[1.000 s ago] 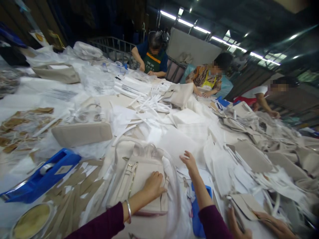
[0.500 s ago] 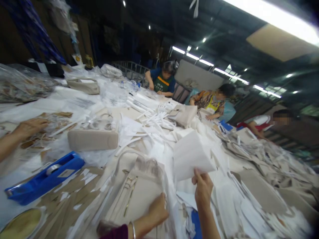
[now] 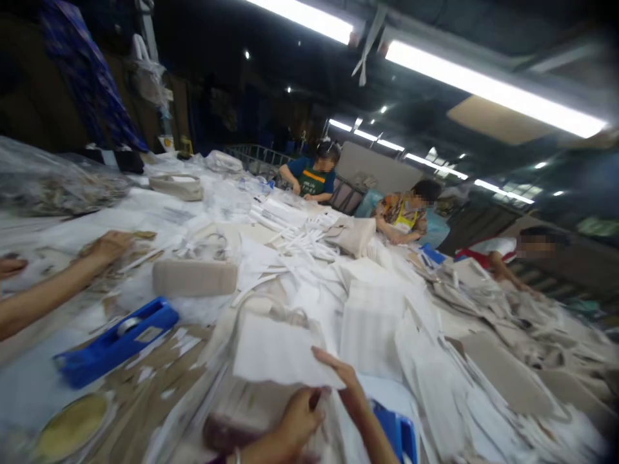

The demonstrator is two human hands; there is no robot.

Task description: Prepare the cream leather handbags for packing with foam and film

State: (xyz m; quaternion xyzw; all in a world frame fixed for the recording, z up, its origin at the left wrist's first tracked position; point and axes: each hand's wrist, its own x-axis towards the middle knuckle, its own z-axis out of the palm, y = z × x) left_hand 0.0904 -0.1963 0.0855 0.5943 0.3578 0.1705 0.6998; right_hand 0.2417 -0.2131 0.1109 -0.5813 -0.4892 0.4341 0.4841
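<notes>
One thin white sheet (image 3: 278, 351) pinched by right hand (image 3: 344, 381); left hand (image 3: 298, 420) grip unclear.

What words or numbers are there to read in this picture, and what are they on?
No text can be read here.
Green apron of the person across the table: any lettering is too small and blurred.
Blue tape dispenser: its pale label is too blurred to read.
Printed paper on the table: only blurred dark marks.
White sheet in the right hand: no print I can make out.
</notes>
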